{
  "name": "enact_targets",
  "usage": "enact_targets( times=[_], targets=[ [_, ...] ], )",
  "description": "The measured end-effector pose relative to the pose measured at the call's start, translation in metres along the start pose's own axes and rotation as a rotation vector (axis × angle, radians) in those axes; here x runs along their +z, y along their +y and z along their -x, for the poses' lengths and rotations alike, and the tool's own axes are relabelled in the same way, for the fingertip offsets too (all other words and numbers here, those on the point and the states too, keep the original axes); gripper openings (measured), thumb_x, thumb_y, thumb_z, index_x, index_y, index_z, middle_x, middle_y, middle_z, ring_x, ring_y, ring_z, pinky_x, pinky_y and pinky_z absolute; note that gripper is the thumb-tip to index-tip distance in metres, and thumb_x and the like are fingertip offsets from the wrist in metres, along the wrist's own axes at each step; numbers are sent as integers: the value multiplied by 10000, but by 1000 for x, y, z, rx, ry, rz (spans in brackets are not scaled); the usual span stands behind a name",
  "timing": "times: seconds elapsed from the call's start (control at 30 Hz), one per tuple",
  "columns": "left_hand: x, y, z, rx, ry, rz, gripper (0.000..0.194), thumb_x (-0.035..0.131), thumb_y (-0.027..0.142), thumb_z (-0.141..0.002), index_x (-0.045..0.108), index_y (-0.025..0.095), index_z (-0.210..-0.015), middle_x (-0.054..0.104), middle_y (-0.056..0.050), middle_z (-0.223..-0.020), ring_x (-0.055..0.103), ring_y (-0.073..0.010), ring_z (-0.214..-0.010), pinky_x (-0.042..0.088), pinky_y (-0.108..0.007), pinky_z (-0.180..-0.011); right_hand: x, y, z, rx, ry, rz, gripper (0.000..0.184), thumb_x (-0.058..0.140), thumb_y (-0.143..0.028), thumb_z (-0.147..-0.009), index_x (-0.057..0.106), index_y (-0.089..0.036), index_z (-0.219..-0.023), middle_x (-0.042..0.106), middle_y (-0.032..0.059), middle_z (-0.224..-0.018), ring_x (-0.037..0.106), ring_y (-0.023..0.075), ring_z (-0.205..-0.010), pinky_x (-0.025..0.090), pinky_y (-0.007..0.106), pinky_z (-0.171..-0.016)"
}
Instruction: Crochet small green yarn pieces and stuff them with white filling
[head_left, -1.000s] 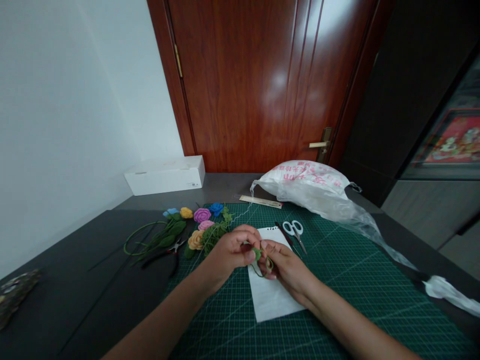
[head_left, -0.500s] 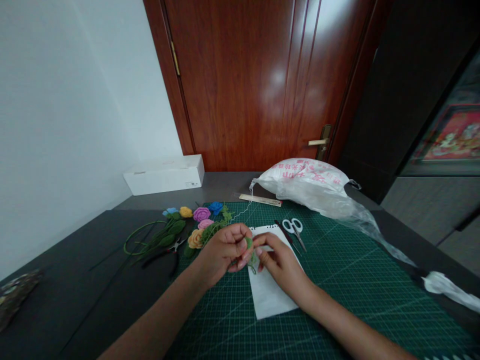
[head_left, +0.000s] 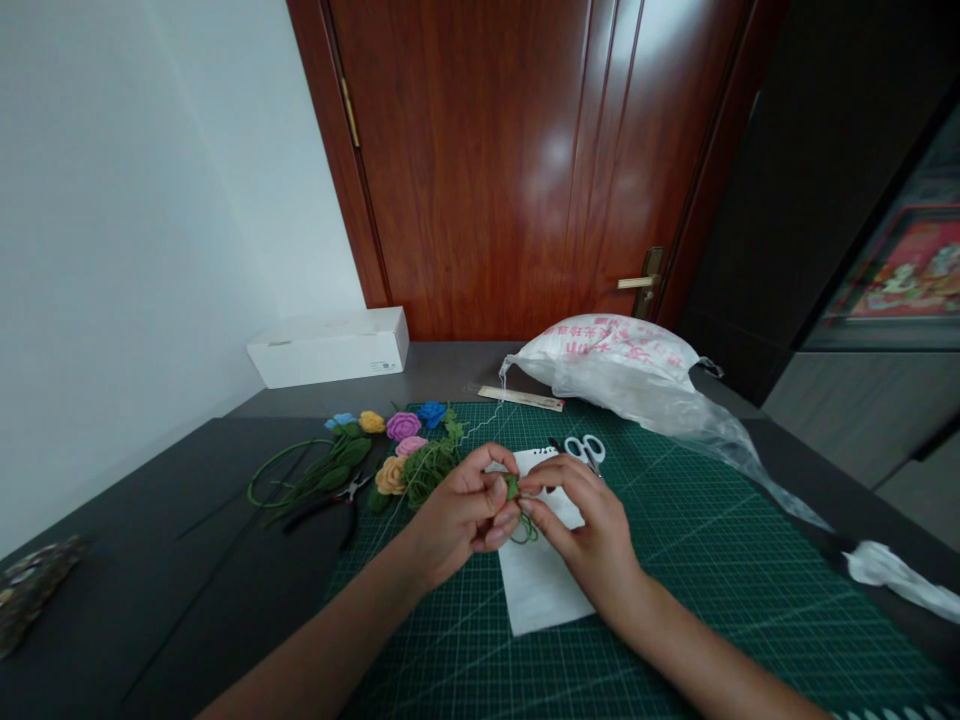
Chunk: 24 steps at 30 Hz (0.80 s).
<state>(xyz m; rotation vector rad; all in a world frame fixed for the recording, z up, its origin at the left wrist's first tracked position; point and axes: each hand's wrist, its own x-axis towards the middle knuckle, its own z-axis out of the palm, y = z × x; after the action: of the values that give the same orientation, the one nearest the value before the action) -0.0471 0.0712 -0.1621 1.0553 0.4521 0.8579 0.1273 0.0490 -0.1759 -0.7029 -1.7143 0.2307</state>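
Note:
Both my hands meet over a white sheet of paper on a green cutting mat. My left hand is closed, pinching a small green crocheted piece with a loop of green yarn hanging below it. My right hand is closed too, its thumb and forefinger pinching the same green piece from the right. Just left of my hands lie several crocheted flowers with green leaves and stems.
White-handled scissors lie beyond my right hand. Black pliers and a green wire loop lie to the left. A white plastic bag, a ruler and a white box stand at the back before a wooden door.
My hands have risen slightly and turned the green piece. My right hand's fingers now arch over it from above, and the yarn loop hangs lower.

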Motion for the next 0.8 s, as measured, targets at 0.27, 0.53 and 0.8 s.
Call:
enact_targets(
  times=[0.27, 0.53, 0.8],
  targets=[
    [7, -5, 0, -45, 37, 4, 348, 729, 471, -900, 516, 199, -945, 451, 77, -595, 340, -48, -445, 165, -144, -409, -2, 4, 7, 2, 49, 167, 75, 675, -176, -956, 657, -245, -935, 734, 34, -846, 682, 221, -801, 524, 405, -796],
    [8, -9, 0, 8, 44, -126, 379, 694, 520, -911, 514, 186, -904, 450, 79, -553, 283, -46, -427, 158, -163, -398, -8, 7, 0, -56, -19, 150, 78, 710, -201, -942, 642, -239, -946, 708, 30, -855, 667, 211, -816, 514, 379, -762],
    [10, -7, 1, 40, 79, -196, 393, 668, 542, -919, 531, 174, -899, 428, 80, -545, 289, -58, -449, 178, -175, -423, -9, 4, 5, -147, -36, 315, 129, 708, -184, -947, 686, -253, -1054, 758, 43, -910, 678, 231, -863, 494, 428, -829]
  ],
)
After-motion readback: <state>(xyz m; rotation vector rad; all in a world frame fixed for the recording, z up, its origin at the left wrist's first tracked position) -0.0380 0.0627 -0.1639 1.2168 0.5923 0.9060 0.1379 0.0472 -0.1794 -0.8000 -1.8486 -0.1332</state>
